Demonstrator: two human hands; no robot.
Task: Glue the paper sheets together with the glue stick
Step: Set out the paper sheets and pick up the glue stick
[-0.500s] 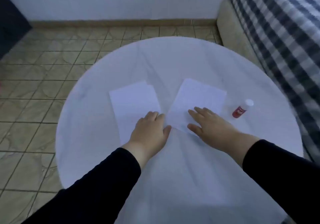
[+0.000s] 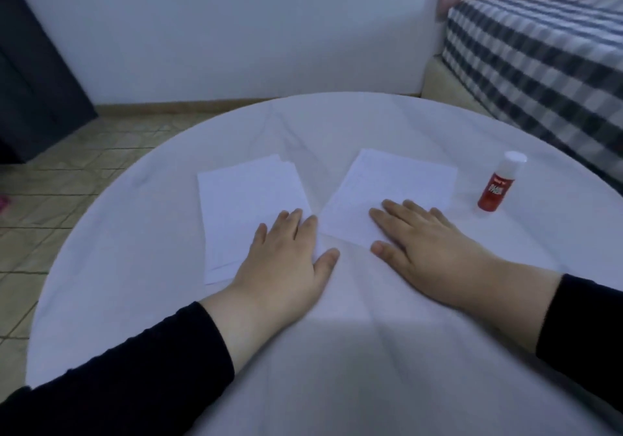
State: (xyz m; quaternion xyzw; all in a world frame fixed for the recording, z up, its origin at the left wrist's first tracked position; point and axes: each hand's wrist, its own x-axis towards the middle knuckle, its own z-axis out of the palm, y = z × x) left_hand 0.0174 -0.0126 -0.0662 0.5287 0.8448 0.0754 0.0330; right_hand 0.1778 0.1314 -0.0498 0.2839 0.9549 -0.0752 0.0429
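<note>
Two lots of white paper lie side by side on the round white table (image 2: 337, 368). The left stack (image 2: 246, 196) shows at least two offset sheets; my left hand (image 2: 286, 260) rests flat on its near right corner, fingers spread. The right sheet (image 2: 394, 186) lies slightly turned, and my right hand (image 2: 424, 243) presses flat on its near edge. A red glue stick (image 2: 499, 184) with a white cap stands upright to the right of the right sheet, a short way beyond my right hand, untouched.
A bed with a blue-and-white checked cover (image 2: 546, 64) runs along the right, close to the table's far right rim. A tiled floor (image 2: 67, 179) lies to the left, a white wall behind, and a dark door or cabinet (image 2: 30, 75) at far left.
The view has tilted up and closer, showing more wall and bed. Both hands stay flat on the papers in the same places; the glue stick has not moved.
</note>
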